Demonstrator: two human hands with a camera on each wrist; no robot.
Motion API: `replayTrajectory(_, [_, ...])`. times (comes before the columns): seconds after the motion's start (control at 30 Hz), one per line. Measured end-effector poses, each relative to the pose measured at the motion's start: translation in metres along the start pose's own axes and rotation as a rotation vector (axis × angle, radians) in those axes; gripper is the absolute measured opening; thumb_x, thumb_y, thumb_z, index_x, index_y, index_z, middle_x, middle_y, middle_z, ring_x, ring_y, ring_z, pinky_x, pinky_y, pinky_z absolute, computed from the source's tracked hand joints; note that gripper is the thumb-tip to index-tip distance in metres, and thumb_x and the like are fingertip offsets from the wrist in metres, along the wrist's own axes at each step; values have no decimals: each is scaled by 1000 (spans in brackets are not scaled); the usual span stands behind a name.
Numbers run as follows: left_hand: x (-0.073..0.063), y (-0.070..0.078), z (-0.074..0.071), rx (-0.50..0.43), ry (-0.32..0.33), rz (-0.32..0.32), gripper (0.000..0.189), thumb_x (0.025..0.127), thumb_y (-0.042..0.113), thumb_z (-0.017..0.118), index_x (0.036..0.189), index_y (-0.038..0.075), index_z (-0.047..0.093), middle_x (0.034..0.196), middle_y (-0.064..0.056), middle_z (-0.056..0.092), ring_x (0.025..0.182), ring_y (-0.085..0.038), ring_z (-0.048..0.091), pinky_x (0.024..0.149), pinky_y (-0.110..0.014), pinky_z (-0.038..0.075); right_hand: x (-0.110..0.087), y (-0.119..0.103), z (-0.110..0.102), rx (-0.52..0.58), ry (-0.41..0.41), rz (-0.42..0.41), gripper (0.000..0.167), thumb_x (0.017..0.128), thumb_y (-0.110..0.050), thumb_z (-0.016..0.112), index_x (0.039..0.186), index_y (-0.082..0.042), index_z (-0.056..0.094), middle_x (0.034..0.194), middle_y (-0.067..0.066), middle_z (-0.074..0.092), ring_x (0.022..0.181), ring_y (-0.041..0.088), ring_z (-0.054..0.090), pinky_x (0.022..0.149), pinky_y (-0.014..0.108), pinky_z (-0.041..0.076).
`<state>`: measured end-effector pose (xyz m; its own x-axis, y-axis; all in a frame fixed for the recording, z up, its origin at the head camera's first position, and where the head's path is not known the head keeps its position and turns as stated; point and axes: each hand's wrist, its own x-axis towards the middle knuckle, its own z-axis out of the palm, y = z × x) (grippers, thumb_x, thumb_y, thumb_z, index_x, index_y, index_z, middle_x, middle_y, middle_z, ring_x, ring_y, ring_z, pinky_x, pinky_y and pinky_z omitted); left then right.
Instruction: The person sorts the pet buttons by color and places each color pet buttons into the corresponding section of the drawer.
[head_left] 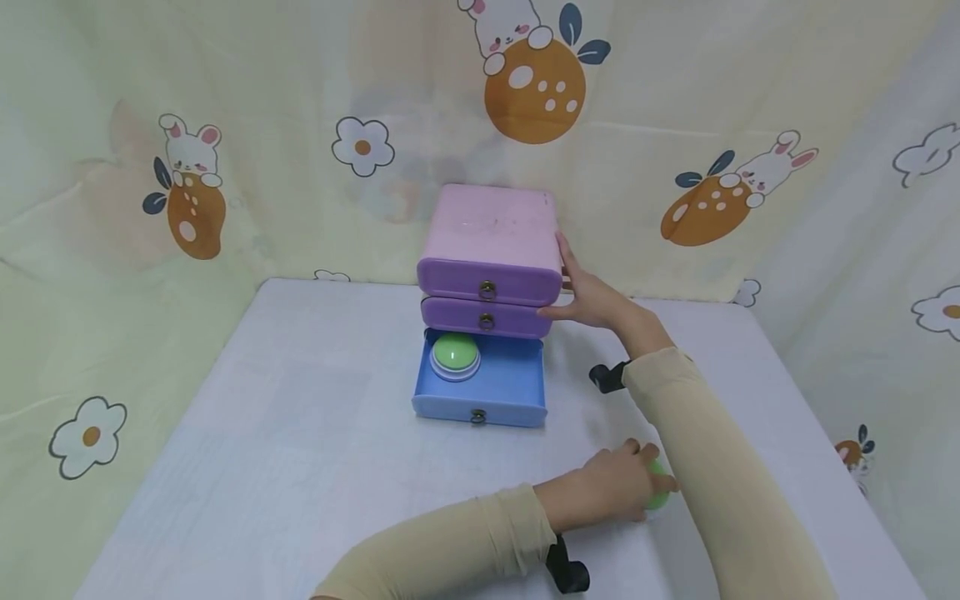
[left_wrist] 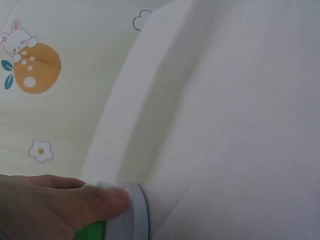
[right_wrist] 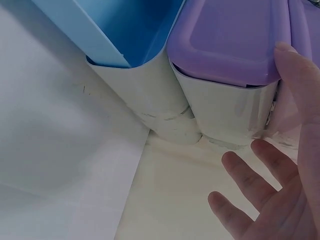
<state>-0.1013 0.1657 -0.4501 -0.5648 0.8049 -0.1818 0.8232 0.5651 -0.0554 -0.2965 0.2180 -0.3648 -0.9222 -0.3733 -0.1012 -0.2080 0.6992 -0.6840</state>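
Note:
A small chest with three drawers (head_left: 491, 225) stands at the back of the table, pink on top with purple drawer fronts. Its lowest, blue drawer (head_left: 510, 379) is pulled out, and a green push button (head_left: 455, 352) with a white base sits in its left part. My right hand (head_left: 596, 302) rests against the chest's right side, fingers spread, thumb at the edge of the middle drawer front (right_wrist: 225, 45). At the front right, my left hand (head_left: 611, 487) grips a second green push button (head_left: 657, 487); the left wrist view shows the thumb on its white base (left_wrist: 125, 220).
The white table (head_left: 300, 433) meets a curtain (head_left: 285, 208) printed with rabbits and flowers behind the chest. My right forearm (head_left: 720, 450) reaches past the left hand on its right. A black wrist mount (head_left: 567, 571) hangs under the left sleeve.

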Motion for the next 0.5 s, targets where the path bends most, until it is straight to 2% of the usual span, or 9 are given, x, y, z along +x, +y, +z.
replayTrajectory(0.13, [-3,-1,1,9,-3,-16,55,85,50,64,134,55,40,134,11,40,109,-6,43,63,-19,51,0,-2,1,0,-9,0,123,77,-38,78,137,-52,-29,161,7,4,141,37,28,108,59,31])
replayTrajectory(0.3, [-11,-10,-2,-57,-29,-36,55,85,49,65,133,55,41,136,12,39,112,-7,41,65,-22,53,0,-3,1,6,-11,-1,123,77,-37,78,137,-52,-28,161,8,6,141,37,28,108,60,30])
replayTrajectory(0.5, [-40,-35,-12,-116,45,-78,56,83,48,68,134,50,44,135,7,43,115,-10,44,71,-24,53,0,-1,0,10,-13,-2,121,78,-37,77,137,-53,-27,161,8,7,141,37,29,108,61,31])
